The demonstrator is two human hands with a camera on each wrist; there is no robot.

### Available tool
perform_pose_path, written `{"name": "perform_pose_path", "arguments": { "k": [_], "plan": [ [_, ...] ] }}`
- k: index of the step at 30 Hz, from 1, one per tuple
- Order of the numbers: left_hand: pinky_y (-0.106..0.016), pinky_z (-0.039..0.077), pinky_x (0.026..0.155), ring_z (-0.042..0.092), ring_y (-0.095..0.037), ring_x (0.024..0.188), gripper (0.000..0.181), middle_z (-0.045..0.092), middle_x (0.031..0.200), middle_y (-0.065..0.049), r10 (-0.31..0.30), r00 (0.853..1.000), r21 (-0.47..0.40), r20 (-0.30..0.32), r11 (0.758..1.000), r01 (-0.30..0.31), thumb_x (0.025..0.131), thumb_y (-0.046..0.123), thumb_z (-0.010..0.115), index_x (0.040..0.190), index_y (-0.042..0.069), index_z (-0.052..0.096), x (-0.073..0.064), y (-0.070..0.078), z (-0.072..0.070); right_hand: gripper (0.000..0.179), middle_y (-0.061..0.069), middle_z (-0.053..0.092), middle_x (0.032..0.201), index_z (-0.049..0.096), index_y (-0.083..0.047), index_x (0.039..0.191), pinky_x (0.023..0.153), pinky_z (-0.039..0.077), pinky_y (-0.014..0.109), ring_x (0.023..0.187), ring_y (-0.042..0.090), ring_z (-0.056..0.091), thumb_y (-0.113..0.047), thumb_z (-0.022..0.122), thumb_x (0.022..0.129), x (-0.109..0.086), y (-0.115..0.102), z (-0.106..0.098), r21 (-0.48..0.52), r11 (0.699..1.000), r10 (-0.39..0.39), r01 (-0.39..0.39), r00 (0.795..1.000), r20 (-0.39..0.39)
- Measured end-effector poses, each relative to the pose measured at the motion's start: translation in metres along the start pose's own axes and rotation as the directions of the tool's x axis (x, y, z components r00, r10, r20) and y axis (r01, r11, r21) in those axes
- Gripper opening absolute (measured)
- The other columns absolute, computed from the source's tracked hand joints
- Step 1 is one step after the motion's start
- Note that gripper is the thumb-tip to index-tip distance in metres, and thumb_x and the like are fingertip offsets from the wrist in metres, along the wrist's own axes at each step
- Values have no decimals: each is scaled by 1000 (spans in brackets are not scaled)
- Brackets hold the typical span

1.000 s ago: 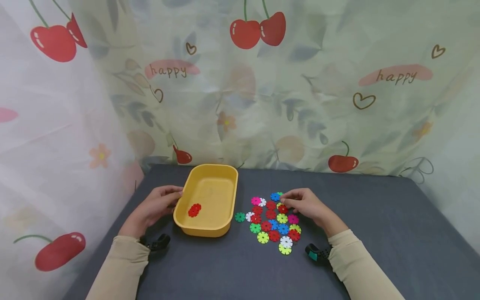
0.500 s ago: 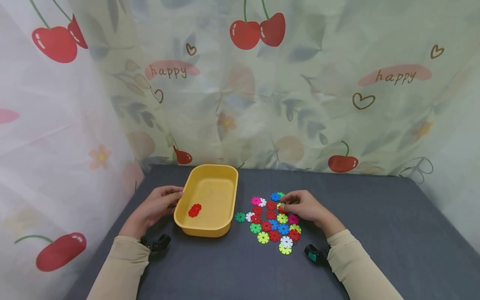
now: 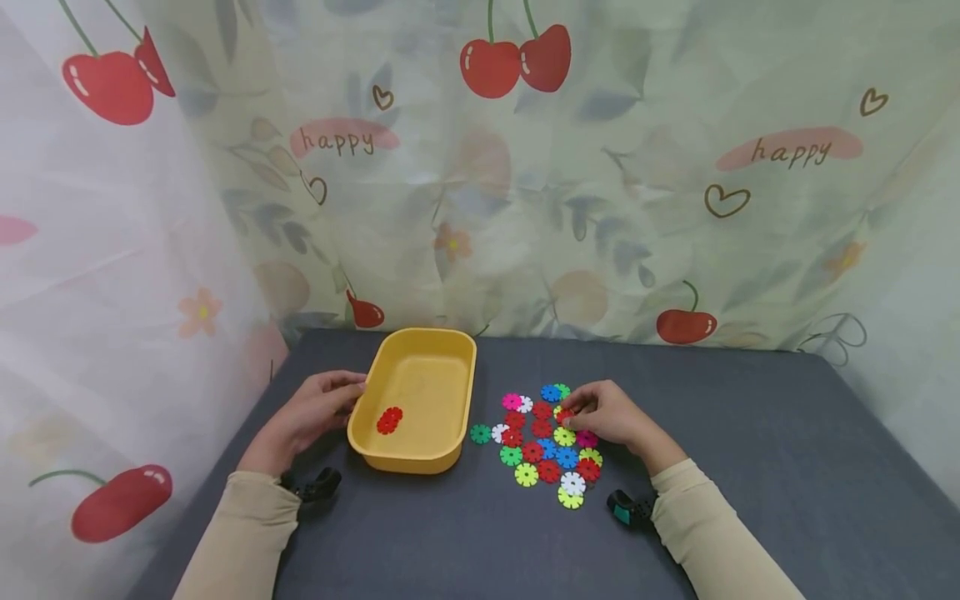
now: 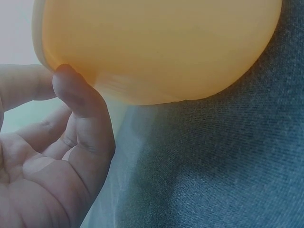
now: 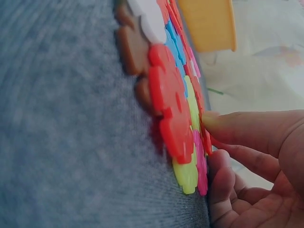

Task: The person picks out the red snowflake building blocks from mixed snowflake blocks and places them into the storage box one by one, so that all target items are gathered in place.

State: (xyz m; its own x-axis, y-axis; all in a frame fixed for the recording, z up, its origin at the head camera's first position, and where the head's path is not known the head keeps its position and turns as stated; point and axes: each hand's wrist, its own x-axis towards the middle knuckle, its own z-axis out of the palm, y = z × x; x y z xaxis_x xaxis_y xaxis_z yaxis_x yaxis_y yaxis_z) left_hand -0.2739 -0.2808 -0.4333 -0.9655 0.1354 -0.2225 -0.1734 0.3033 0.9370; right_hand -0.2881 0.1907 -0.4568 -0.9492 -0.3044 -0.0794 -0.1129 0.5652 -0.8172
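Observation:
In the head view my left hand (image 3: 318,408) holds the left rim of a yellow plastic tub (image 3: 442,400). The left wrist view shows the thumb (image 4: 78,92) bent against the tub's edge. Two red snowflake discs (image 3: 389,420) lie inside, partly overlapping. My right hand (image 3: 611,414) is at the upper right of a spread of notched snowflake discs (image 3: 542,428), coloured red, blue, green, yellow, pink and white. Its thumb and fingers pinch a red snowflake disc (image 3: 565,417) at the pile's edge. In the right wrist view the thumb (image 5: 237,126) presses that disc, and its far side is hidden.
A dark grey cloth (image 3: 480,542) covers the table. Behind it hangs a curtain (image 3: 525,208) printed with cherries, with another on the left side. The tub stands left of the discs, with a narrow strip of cloth between. Each wrist wears a black strap (image 3: 628,507).
My right hand has shifted slightly toward me, and its fingertips have gone from over the red disc to its edge. The left hand and the tub stay put.

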Motion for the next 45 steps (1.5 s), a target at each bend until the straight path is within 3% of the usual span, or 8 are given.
{"name": "perform_pose_path", "arguments": {
  "k": [13,22,29,37,45],
  "plan": [
    [-30,62,87,65,-23,102,55,62,141,-23,2,1000,2,4,1000,-2,110,30,60,152,-3,51,-1,-1,-3,24,8,62,88,64,1,105,67,51,32,76,20,57,-12,81,94,2,-3,0,40,999,-14,13,1000,11],
    [-30,62,86,66,-22,101,53,63,139,-23,-5,1000,-7,-3,1000,5,110,30,61,151,-3,52,-3,-1,-2,18,8,66,88,63,1,107,71,53,33,79,22,61,-12,73,99,3,-1,-1,93,995,-35,32,999,34],
    [-29,62,85,66,-21,101,54,62,140,-22,-10,1000,-14,-8,1000,10,110,30,60,152,-3,51,-1,-1,-2,16,6,64,84,65,-3,109,70,51,34,78,22,58,-15,72,101,3,-4,2,162,987,-5,4,1000,7],
    [-31,63,88,66,-22,103,55,61,142,-22,-3,1000,-9,1,1000,3,110,31,60,152,-3,50,-1,-1,-2,22,17,68,90,62,3,115,79,60,36,84,28,66,-11,72,101,4,-9,8,264,963,-57,56,998,-4],
    [-31,62,86,66,-21,101,53,64,138,-21,-2,1000,-9,-4,1000,2,110,31,61,150,-3,53,-1,-1,-1,19,18,71,94,64,3,114,83,59,40,88,34,66,-10,71,101,7,-22,22,328,936,-131,127,991,-12]
  ]
}}
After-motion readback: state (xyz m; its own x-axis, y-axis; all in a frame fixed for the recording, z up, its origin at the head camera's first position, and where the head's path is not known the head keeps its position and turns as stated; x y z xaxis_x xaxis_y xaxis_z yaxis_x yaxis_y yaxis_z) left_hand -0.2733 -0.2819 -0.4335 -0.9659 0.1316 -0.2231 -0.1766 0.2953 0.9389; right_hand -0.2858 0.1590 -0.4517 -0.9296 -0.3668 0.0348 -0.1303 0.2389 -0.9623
